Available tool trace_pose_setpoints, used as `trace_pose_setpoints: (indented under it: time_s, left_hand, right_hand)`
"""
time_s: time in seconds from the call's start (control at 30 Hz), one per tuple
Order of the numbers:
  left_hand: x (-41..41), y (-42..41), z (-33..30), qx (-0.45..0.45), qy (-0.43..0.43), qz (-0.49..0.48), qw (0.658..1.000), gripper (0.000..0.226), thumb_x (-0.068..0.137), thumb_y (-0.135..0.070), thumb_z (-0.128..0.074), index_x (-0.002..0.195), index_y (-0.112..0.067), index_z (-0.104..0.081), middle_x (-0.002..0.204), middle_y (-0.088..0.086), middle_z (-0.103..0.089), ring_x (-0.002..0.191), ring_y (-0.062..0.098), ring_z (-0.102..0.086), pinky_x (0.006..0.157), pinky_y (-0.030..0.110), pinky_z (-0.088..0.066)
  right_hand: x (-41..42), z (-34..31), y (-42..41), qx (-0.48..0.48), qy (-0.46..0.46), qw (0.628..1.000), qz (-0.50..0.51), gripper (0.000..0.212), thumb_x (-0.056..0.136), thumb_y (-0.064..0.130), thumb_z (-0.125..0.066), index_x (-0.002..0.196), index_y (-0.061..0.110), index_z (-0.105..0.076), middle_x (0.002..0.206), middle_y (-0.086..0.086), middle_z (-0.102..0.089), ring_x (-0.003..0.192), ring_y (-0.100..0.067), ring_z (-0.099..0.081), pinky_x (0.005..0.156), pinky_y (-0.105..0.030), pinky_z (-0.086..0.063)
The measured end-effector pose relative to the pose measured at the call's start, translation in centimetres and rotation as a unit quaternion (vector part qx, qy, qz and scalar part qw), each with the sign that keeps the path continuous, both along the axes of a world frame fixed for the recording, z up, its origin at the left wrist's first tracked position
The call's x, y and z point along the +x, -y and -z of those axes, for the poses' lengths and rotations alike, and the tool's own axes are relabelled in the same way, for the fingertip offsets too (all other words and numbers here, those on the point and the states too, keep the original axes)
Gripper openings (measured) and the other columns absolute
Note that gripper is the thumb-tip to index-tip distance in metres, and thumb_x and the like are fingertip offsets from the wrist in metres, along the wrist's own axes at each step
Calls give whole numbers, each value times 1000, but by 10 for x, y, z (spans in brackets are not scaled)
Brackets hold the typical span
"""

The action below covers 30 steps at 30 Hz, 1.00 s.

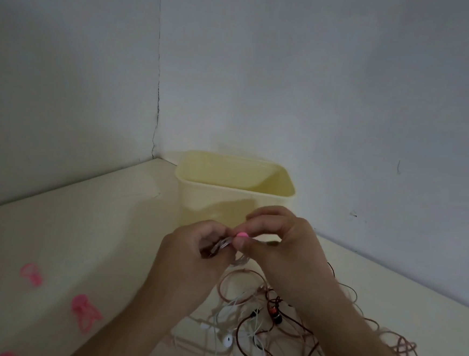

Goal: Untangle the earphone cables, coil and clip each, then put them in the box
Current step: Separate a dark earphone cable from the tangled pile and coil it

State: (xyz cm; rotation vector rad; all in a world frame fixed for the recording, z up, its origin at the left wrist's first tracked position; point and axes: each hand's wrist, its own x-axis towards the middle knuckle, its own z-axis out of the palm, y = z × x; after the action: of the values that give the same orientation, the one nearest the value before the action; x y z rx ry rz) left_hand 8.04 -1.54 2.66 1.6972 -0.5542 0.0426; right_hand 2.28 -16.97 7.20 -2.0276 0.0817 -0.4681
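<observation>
While the left hand (194,247) grips a coiled cable (222,245), the right hand (281,243) pinches a pink clip (242,235) onto it, just in front of the yellow box (234,197). Tangled earphone cables (272,321) sprawl on the tabletop (83,236) below (spare pink clips (83,313) lie left).

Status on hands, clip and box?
Left hand grips coiled cable. Right hand pinches pink clip onto it. Box behind, open. Tangle below.
</observation>
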Motion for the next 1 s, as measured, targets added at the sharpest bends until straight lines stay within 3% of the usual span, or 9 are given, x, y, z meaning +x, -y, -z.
trace_pose_setpoints:
  time_s: [0.1, 0.27, 0.4, 0.53, 0.67, 0.8, 1.0]
  left_hand:
    - [0, 1, 2, 14, 6, -14, 1000, 7, 93, -23, -77, 89, -29, -77, 83, -11, -80, 82, 8, -77, 81, 41, -62]
    - [2, 1, 5, 19, 11, -53, 998, 17, 90, -16, -79, 83, -30, -72, 81, -11, -79, 80, 10, -76, 80, 47, -62]
    - [1, 2, 6, 36, 44, -81, 995, 21, 87, -17, -82, 81, -32, -68, 79, -15, -76, 76, 5, -74, 71, 32, -58]
    - [2, 2, 5, 59, 61, -116, 990, 23, 83, -20, -83, 82, -31, -63, 75, -13, -71, 68, 7, -66, 60, 19, -48]
    - [1, 1, 3, 40, 28, -118, 992, 23, 82, -19, -84, 80, -28, -63, 72, -12, -71, 64, 10, -66, 62, 34, -56]
    - [-1, 0, 3, 22, 0, -113, 993, 25, 79, -16, -86, 77, -30, -65, 72, -10, -73, 68, 14, -70, 65, 40, -59]
    - [-1, 0, -1, -30, -36, -68, 997, 32, 79, -1, -85, 77, -28, -69, 74, -2, -77, 68, 14, -72, 62, 29, -53]
  right_hand:
    - [0, 0, -2, -24, 25, 999, -2, 24, 84, 7, -85, 79, 30, -85, 93, 10, -75, 89, -12, -71, 83, -42, -56]
    - [-2, 0, -1, -2, 20, 1000, -1, 19, 90, 8, -80, 81, 24, -81, 85, 6, -80, 83, -15, -73, 85, -41, -60]
    - [-1, -1, -1, 31, 17, 999, -7, 19, 91, 5, -78, 80, 21, -80, 84, -2, -79, 82, -24, -74, 84, -47, -60]
    - [-4, -4, -2, 36, 15, 998, -45, 17, 90, 4, -78, 81, 18, -82, 80, -5, -78, 75, -17, -72, 77, -37, -59]
    - [-4, -5, -3, 30, 15, 998, -56, 18, 90, 5, -78, 81, 20, -82, 79, -5, -78, 77, -27, -69, 78, -45, -58]
    - [-5, -5, 1, 30, -2, 998, -55, 18, 92, 7, -78, 82, 21, -83, 74, -3, -76, 77, -30, -71, 80, -47, -59]
    - [-3, -3, 5, 47, -29, 997, -50, 17, 93, 6, -76, 88, 19, -85, 82, -12, -80, 71, -18, -67, 81, -49, -59]
